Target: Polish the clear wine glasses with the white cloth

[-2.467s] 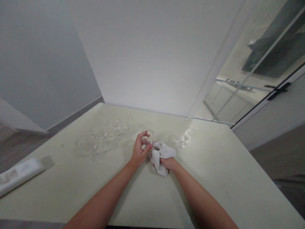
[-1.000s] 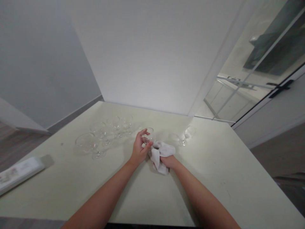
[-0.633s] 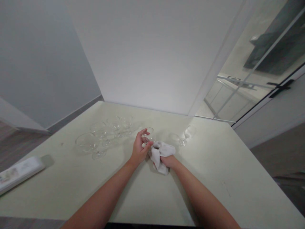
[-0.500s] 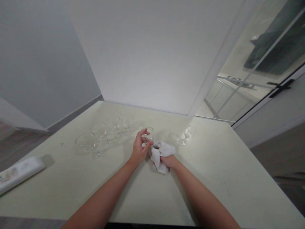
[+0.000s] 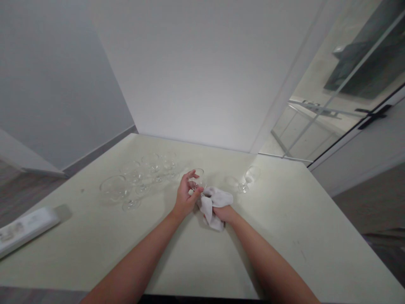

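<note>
Near the middle of the table, my left hand (image 5: pixel 186 195) is wrapped round the bowl of a clear wine glass (image 5: pixel 198 178). My right hand (image 5: pixel 224 213) grips a white cloth (image 5: pixel 218 197), which is bunched against the lower part of that glass. The cloth covers the glass's stem and foot as well as most of my right fingers. To the right stands another wine glass (image 5: pixel 252 174), apart from both hands. Several more clear glasses stand to the left, among them a large one (image 5: pixel 114 188) closest to me.
The pale table (image 5: pixel 284 245) backs onto a white wall (image 5: pixel 196 84). A white box-like package (image 5: pixel 28 228) lies at the table's left edge. A glass-panelled door with a black handle (image 5: pixel 375 117) is at the right.
</note>
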The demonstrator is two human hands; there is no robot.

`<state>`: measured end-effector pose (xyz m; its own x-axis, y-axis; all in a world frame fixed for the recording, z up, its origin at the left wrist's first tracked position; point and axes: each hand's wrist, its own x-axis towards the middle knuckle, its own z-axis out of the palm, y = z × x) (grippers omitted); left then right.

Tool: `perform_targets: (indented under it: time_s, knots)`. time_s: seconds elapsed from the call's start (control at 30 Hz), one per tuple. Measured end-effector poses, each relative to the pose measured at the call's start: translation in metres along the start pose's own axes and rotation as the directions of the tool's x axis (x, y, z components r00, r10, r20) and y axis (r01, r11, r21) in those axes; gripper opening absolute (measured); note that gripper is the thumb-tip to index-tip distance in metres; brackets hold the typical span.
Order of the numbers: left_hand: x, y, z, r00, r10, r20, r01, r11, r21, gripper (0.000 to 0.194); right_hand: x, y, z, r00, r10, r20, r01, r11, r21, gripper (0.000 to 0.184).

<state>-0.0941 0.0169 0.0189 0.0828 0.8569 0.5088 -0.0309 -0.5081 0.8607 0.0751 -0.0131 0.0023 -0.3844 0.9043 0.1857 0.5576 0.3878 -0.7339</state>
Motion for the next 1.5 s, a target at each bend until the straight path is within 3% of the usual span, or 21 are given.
perform_targets:
  time_s: [0.5, 1.13, 1.5]
  knots:
    - [0.000, 0.001, 0.000, 1.000, -0.010, 0.001, 0.010, 1.000, -0.009, 0.060, 0.000, 0.006, 0.004, 1.000, 0.014, -0.019, -0.015, 1.000, -0.015, 0.033]
    - [0.000, 0.000, 0.000, 1.000, -0.008, -0.004, 0.008, 1.000, -0.001, 0.061, -0.001, -0.015, -0.007, 1.000, -0.010, -0.013, 0.010, 1.000, 0.029, 0.032]
    - [0.000, 0.000, 0.000, 1.000, -0.008, -0.006, 0.008, 1.000, -0.013, 0.061, 0.000, -0.004, 0.000, 1.000, 0.004, -0.019, -0.004, 1.000, -0.007, 0.033]
